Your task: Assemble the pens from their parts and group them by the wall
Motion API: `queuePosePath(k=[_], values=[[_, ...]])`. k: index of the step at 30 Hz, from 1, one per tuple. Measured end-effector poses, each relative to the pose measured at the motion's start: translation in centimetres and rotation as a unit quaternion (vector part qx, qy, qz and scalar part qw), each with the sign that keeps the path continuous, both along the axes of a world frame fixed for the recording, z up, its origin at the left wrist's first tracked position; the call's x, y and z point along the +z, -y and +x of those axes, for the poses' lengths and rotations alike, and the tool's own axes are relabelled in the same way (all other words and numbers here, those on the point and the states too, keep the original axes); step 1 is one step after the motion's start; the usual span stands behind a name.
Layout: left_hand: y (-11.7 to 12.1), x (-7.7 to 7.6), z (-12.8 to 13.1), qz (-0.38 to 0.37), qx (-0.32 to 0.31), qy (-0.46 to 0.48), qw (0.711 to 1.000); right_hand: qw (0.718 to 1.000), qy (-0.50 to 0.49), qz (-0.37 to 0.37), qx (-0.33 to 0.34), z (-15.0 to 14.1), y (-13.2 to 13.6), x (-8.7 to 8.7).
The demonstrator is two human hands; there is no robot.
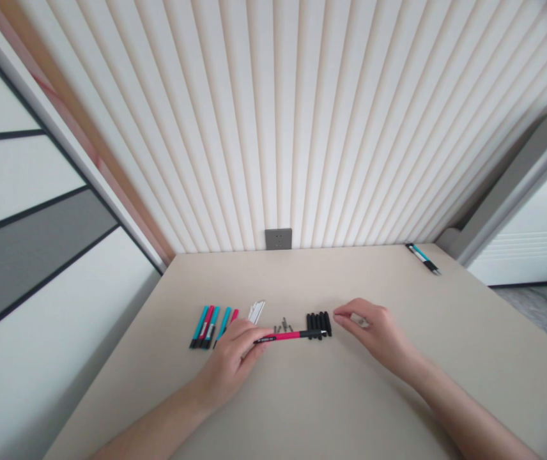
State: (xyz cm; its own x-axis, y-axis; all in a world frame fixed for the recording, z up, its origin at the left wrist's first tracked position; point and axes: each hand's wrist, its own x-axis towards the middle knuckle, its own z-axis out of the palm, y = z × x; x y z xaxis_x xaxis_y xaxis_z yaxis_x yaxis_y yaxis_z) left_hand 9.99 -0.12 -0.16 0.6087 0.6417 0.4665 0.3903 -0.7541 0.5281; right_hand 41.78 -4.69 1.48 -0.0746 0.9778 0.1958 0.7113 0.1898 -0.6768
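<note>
On the beige table [350,402] in front of me, my left hand [228,358] grips a pink-and-black pen [285,336] lying crosswise, its black end over a cluster of black pen barrels [318,324]. My right hand [374,332] is curled narrow just right of that cluster; I cannot tell whether it pinches anything. Farther left lie teal and pink pens [205,326], white strips [256,312] and small metal pen parts [283,326]. A teal-and-black pen [423,258] sits at the far right corner. Any print on the barrels is too small to read.
</note>
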Motion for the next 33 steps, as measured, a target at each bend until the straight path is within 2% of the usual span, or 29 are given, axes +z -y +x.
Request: queuePosePath(k=[2, 4, 13, 21, 27, 33], values=[[0.0, 0.0, 0.0, -0.002, 0.005, 0.002, 1.0, 0.996, -0.082, -0.027, 0.009, -0.8, 0.4, 0.3], [0.0, 0.1, 0.1, 0.003, 0.011, 0.011, 1.0, 0.992, -0.122, -0.036, 0.011, -1.4, 0.7, 0.4], [0.1, 0.2, 0.2, 0.0, 0.016, 0.023, 1.0, 0.983, -0.175, -0.059, 0.013, -2.2, 0.9, 0.0], [0.1, 0.4, 0.1, 0.017, -0.018, 0.032, 0.999, 0.982, -0.177, -0.055, 0.018, -3.0, 1.2, -0.9], [0.0, 0.2, -0.1, 0.032, -0.034, 0.02, 0.999, 0.991, -0.101, -0.073, 0.037, -3.5, 1.6, -1.0], [0.0, 0.0, 0.0, 0.018, -0.003, 0.025, 1.0, 0.994, -0.079, -0.011, 0.075, -3.6, 1.7, -0.5]])
